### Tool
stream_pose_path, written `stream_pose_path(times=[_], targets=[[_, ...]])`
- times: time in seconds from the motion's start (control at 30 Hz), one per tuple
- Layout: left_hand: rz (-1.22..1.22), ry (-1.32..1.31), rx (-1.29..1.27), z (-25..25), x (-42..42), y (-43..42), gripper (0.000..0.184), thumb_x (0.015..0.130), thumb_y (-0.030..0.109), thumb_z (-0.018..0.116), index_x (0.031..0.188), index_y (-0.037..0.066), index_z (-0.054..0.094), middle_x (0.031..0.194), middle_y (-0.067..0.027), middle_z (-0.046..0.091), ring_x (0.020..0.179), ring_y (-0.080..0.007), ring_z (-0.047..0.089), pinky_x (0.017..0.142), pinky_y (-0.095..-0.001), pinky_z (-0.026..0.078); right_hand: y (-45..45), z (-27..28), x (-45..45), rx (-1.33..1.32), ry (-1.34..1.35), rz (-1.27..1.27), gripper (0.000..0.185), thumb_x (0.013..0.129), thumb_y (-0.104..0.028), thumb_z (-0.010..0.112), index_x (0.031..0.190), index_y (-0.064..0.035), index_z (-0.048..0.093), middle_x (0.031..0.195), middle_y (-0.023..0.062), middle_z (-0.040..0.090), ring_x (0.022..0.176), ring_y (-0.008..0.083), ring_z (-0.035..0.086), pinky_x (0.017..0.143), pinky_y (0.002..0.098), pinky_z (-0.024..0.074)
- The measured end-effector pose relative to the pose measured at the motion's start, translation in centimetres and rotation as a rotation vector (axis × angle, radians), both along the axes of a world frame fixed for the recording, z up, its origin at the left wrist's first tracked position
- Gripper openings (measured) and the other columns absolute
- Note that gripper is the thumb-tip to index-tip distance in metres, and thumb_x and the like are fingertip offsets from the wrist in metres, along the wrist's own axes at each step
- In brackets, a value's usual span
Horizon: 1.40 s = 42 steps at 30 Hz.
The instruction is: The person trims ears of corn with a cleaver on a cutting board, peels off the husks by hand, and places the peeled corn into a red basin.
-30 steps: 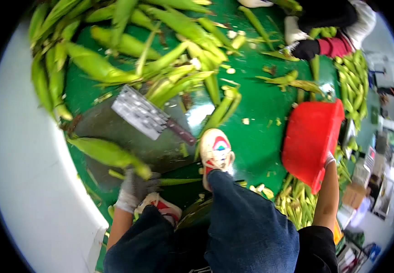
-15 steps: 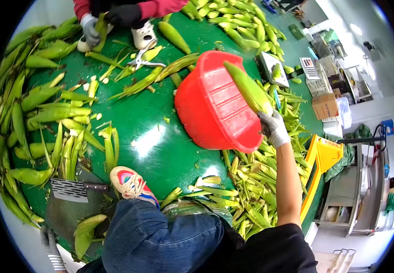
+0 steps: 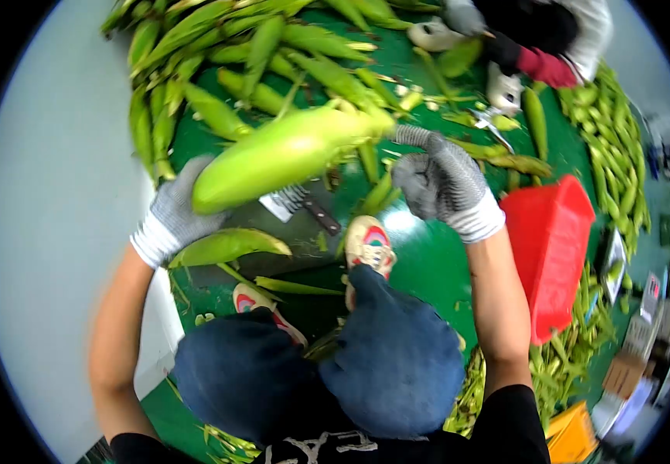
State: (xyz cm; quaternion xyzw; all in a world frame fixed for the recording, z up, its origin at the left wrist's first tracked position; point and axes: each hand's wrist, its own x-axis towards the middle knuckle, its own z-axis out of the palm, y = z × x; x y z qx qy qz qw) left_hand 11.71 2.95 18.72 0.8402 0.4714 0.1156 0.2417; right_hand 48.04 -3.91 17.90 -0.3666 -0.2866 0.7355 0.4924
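Held ear: one corn ear in green husk, raised in front of the knees, tilted; blunt end low, narrow end high; slightly blurred.
Left hand: grey glove, white cuff; fingers wrapped round the blunt end, gripping it.
Right hand: matching glove; fingers partly curled, just beside the narrow end; contact cannot be told.
Cleaver: on the dark board; blade partly hidden behind the held ear, handle pointing toward the right shoe.
Second ear: below the left hand, over the board.
Risk, slip: the ear may roll or droop, since only one end is surely gripped and the husk looks smooth.
Risk, blade: a dropped ear could strike the cleaver and shift it toward the shoe.
Left edge: pale wall near the left forearm; likely little room for a wide elbow swing.
Right edge: red basin beside the right forearm; an outward sweep could knock it.
Working room: a stretch of green floor between right shoe and basin.
Far edge: ear pile ahead; co-worker's dark glove at upper right, well apart.
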Motion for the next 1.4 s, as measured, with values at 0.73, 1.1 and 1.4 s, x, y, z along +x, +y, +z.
stream_pose_path(times=[0.73,1.1,1.4], targets=[[0.635,-0.018,-0.594,-19.0,-17.5,-0.5,0.076,0.072,0.019,0.076,0.134,0.0,0.038,0.114,-0.0185,0.061,0.105,-0.0258,0.06,0.091,-0.0317,0.049,4.0,-15.8,-17.4,0.262,-1.209,0.264,0.03,0.081,-0.016,0.061,0.101,-0.0012,0.045,0.072,0.0244,0.058,0.07,0.0437,0.061,0.059,0.044,0.0486],[0.652,0.029,-0.588,-20.0,-17.3,-1.2,0.08,0.072,0.024,0.074,0.138,0.003,0.034,0.118,-0.0212,0.059,0.109,-0.0305,0.058,0.093,-0.0331,0.048,11.0,-22.6,-23.0,0.314,-1.322,0.436,0.033,0.085,-0.025,0.059,0.094,0.0034,0.044,0.069,0.0293,0.058,0.068,0.045,0.06,0.06,0.0478,0.0485],[0.636,0.022,-0.646,-18.7,-17.1,-0.1,0.076,0.073,0.021,0.073,0.137,0.002,0.035,0.121,-0.0217,0.056,0.111,-0.0298,0.057,0.094,-0.0323,0.046,11.4,-20.8,-24.7,0.299,-1.291,0.348,0.028,0.085,-0.022,0.06,0.097,-0.0004,0.046,0.078,0.0285,0.06,0.073,0.0447,0.061,0.063,0.0474,0.05]])
